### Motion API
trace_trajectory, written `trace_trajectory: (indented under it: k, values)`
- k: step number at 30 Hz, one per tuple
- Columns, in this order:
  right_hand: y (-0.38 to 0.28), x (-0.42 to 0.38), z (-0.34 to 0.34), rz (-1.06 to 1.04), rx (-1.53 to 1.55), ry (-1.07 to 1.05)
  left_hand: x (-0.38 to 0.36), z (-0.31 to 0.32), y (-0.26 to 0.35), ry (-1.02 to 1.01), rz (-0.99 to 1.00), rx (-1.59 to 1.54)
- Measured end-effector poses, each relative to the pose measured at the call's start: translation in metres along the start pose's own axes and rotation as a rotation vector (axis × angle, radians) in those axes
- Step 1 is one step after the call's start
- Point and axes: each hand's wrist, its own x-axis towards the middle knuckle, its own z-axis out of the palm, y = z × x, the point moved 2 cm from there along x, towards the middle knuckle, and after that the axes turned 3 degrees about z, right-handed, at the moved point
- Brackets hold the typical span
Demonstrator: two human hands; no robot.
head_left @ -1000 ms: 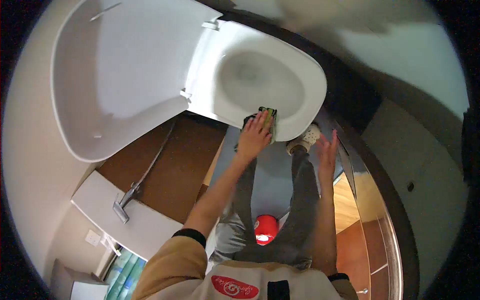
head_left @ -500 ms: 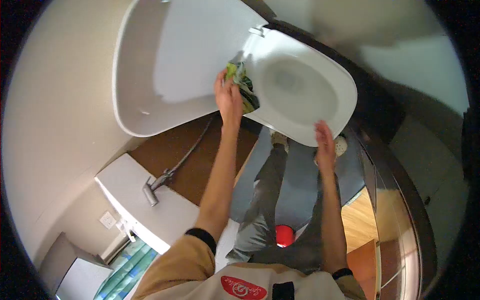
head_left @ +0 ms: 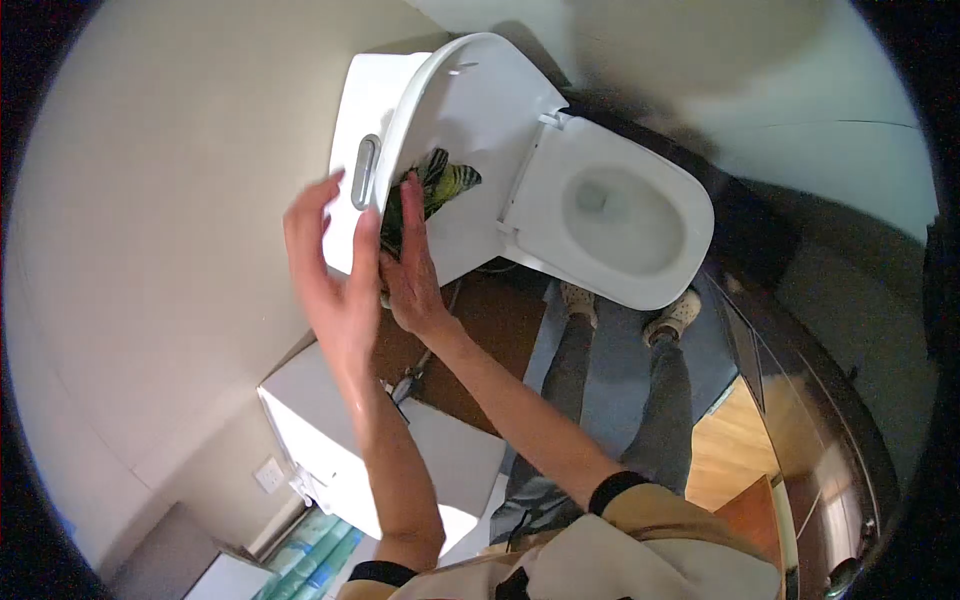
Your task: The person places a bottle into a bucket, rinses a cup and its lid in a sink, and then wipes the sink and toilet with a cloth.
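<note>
The toilet lid (head_left: pixel 480 105) stands raised behind the toilet seat (head_left: pixel 690 215). A green and black patterned cloth (head_left: pixel 455 182) lies against the lid's inner face near its left edge. My right hand (head_left: pixel 412 265) has hold of this cloth, pressing it there with the fingers extended. To its left, my left hand (head_left: pixel 335 275) is open and holds nothing, its fingers apart just below the flush button (head_left: pixel 366 172) and beside the lid's outer edge.
Below the lid is a white ledge (head_left: pixel 440 450), with a metal sprayer and hose (head_left: pixel 408 380) partly behind my arms. A wall socket (head_left: pixel 268 475) is at the lower left. Two shoes (head_left: pixel 675 315) stand on the grey floor mat (head_left: pixel 620 385). A dark curved edge runs along the right.
The cloth has gone from the seat hinge area to the lid, passing from my left hand to my right. Both hands have moved left. The view has shifted, showing the tank and flush button.
</note>
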Motion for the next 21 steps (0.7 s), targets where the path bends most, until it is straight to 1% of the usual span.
trace_trajectory:
  k: [2, 3, 4, 5, 7, 8, 9, 11, 13, 14, 16, 17, 18, 19, 20, 21]
  values:
    - [0.044, 0.008, 0.005, 0.007, -0.179, 0.117, 0.029, 0.03, -0.027, -0.042, 0.149, 0.115]
    - [0.075, 0.008, -0.005, 0.029, -0.263, 0.097, 0.036, 0.044, -0.038, -0.064, 0.225, 0.171]
    - [0.104, 0.009, -0.012, 0.078, -0.289, 0.125, 0.039, 0.055, -0.046, -0.125, 0.182, 0.131]
    - [0.139, 0.008, -0.021, 0.127, -0.315, 0.154, 0.041, 0.058, -0.055, -0.086, 0.195, 0.131]
    - [0.234, 0.019, -0.069, 0.832, 0.606, 0.298, 0.044, 0.061, -0.062, -0.035, 0.194, 0.147]
    - [0.287, 0.007, -0.093, 0.933, 0.23, 0.248, 0.043, 0.062, -0.059, -0.023, 0.181, 0.163]
    - [0.243, 0.02, -0.079, 0.97, 0.53, 0.326, 0.044, 0.061, -0.056, -0.011, 0.167, 0.178]
    - [0.137, 0.061, -0.043, 0.755, 0.607, 0.385, 0.049, 0.055, -0.057, -0.017, 0.16, 0.131]
    - [0.056, 0.107, -0.006, 0.286, 0.15, 0.338, 0.055, 0.06, -0.064, 0.006, 0.151, 0.065]
    - [0.042, 0.12, -0.002, 0.054, -0.08, 0.307, 0.059, 0.063, -0.063, 0.012, 0.142, 0.054]
    - [0.065, 0.16, -0.023, -0.111, -0.11, 0.282, 0.064, 0.072, -0.064, 0.025, 0.123, 0.033]
    - [0.097, 0.174, -0.041, -0.069, -0.095, 0.284, 0.063, 0.078, -0.067, 0.018, 0.143, 0.023]
    - [0.124, 0.177, -0.061, -0.026, -0.018, 0.349, 0.06, 0.081, -0.07, 0.013, 0.128, 0.041]
    - [0.159, 0.185, -0.086, 0.043, -0.049, 0.4, 0.058, 0.084, -0.072, 0.009, 0.113, 0.06]
    - [0.198, 0.191, -0.105, 0.101, 0.079, 0.449, 0.058, 0.086, -0.074, 0.005, 0.099, 0.078]
    - [0.251, 0.188, -0.128, 0.142, -0.141, 0.469, 0.058, 0.088, -0.072, -0.018, 0.104, 0.171]
